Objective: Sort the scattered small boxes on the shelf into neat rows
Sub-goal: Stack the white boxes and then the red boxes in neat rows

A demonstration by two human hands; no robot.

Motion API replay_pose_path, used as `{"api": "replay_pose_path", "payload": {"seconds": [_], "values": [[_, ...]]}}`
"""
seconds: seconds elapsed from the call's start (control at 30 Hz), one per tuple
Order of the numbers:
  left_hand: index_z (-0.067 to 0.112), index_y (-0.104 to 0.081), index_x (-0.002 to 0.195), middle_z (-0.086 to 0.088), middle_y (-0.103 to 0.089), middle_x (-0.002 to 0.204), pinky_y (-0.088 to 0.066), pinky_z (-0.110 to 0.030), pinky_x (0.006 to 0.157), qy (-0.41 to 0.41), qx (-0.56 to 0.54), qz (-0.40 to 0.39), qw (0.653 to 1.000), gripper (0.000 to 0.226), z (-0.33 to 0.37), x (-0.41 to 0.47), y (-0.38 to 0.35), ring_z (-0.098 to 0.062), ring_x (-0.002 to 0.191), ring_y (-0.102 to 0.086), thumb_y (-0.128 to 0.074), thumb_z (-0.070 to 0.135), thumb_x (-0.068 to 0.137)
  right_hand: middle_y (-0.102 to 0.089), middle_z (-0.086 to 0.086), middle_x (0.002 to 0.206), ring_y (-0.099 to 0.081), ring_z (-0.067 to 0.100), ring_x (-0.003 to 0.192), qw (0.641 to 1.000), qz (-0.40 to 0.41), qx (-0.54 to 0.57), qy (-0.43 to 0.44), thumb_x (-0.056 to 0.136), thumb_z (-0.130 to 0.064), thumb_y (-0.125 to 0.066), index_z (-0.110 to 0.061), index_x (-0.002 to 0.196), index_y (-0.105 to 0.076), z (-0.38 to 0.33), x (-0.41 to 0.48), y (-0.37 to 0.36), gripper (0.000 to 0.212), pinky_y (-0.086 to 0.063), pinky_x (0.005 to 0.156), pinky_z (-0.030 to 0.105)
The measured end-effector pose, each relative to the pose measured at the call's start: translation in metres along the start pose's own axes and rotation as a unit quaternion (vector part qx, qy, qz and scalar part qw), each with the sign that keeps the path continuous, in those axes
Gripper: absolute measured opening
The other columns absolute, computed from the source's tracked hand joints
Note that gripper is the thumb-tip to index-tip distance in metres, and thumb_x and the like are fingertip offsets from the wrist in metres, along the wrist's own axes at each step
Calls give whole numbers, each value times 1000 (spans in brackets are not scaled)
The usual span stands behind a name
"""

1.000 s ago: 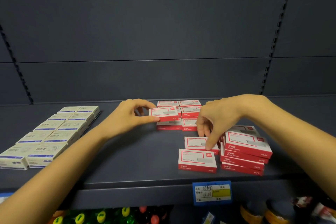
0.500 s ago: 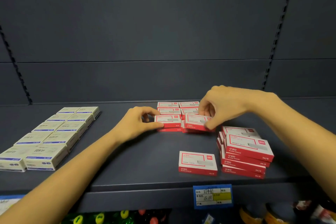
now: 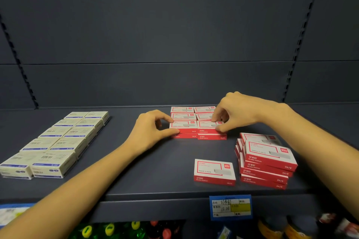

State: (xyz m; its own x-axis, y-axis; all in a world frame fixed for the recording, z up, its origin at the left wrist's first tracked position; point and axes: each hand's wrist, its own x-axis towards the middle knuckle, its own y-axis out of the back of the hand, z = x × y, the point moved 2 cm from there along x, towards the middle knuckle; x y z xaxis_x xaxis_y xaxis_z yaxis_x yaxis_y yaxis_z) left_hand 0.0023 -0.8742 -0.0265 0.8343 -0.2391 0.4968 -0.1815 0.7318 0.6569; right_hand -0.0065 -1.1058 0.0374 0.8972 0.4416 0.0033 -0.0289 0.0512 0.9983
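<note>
Red-and-white cardboard is sitting between your fingers on both sides. Your left hand (image 3: 149, 132) is pinching the front-left box (image 3: 184, 124) of the tidy block, thumb pressing at its front left corner and forefinger curling over its back edge. Your right hand (image 3: 237, 112) is pinching the front-right box (image 3: 207, 125) in the same narrow grip, thumb at its right front corner and bent fingers coming down on its back edge. The two boxes are lying flat and touching side by side, each resting on another box beneath. Behind them, more pairs are running toward the back edge of the shelf (image 3: 136, 170), near its middle.

A single loose box (image 3: 213, 170) is lying flat near the front edge, well apart from your hands. Just to its right, an untidy stack (image 3: 266, 161) of the same boxes is leaning askew. Toward the left end, cream-and-blue boxes (image 3: 58, 141) are standing in two straight rows from back to front. A blue price tag (image 3: 231, 207) is hanging on the front lip.
</note>
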Motion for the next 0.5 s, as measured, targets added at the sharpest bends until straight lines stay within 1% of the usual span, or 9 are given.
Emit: {"api": "replay_pose_path", "payload": {"seconds": [0.1, 0.13, 0.2, 0.23, 0.3, 0.37, 0.43, 0.5], "values": [[15, -70, 96, 6, -62, 101, -44, -22, 85, -34, 43, 6, 998, 30, 9, -3, 1, -11, 95, -55, -75, 32, 72, -65, -4, 117, -61, 7, 92, 1000, 6, 17, 3, 83, -40, -63, -21, 113, -66, -2, -7, 1, 35, -50, 80, 19], [15, -70, 98, 5, -60, 103, -45, -23, 88, -49, 48, 11, 998, 31, 15, -6, 2, -10, 98, -54, -74, 33, 73, -64, -4, 118, -62, 8, 95, 999, 10, 31, 1, 84, -40, -62, -22, 112, -66, -2, -11, 3, 34, -51, 83, 21], [17, -69, 98, 8, -61, 100, -47, -22, 86, -75, 12, -4, 997, 34, 31, -13, 7, -7, 95, -55, -72, 39, 72, -64, -5, 118, -62, 8, 99, 998, 24, 60, -1, 84, -39, -61, -23, 112, -66, -2, -23, 8, 33, -52, 89, 27], [20, -69, 96, 12, -62, 97, -47, -19, 84, -85, -16, -36, 996, 35, 40, -17, 8, -5, 93, -56, -70, 44, 70, -65, -7, 117, -62, 7, 99, 997, 31, 74, -1, 84, -39, -61, -24, 112, -66, -2, -30, 11, 32, -52, 91, 29], [26, -70, 93, 19, -64, 93, -45, -13, 82, -99, -47, -128, 986, 42, 54, -30, 9, 0, 93, -57, -67, 56, 64, -66, -15, 109, -62, 3, 97, 994, 43, 97, 4, 83, -41, -60, -28, 109, -67, -2, -47, 17, 30, -52, 91, 31], [29, -69, 97, 21, -64, 97, -41, -10, 86, -100, -31, -200, 974, 49, 61, -43, 5, 4, 99, -54, -69, 61, 60, -67, -24, 98, -63, -2, 93, 991, 51, 122, 7, 79, -47, -59, -35, 102, -68, -1, -65, 23, 27, -53, 88, 30], [32, -65, 102, 22, -61, 101, -39, -11, 88, -104, 0, -225, 969, 50, 63, -52, -1, 5, 101, -52, -72, 59, 60, -69, -26, 92, -64, -5, 90, 987, 60, 151, 8, 72, -58, -56, -38, 96, -69, 2, -84, 28, 34, -55, 84, 27], [32, -65, 102, 19, -61, 101, -40, -17, 87, -113, 7, -233, 966, 43, 65, -58, -5, 1, 99, -52, -73, 52, 65, -69, -28, 91, -65, -8, 87, 982, 63, 175, 17, 69, -65, -53, -40, 94, -70, 6, -101, 31, 39, -56, 80, 22]]}}
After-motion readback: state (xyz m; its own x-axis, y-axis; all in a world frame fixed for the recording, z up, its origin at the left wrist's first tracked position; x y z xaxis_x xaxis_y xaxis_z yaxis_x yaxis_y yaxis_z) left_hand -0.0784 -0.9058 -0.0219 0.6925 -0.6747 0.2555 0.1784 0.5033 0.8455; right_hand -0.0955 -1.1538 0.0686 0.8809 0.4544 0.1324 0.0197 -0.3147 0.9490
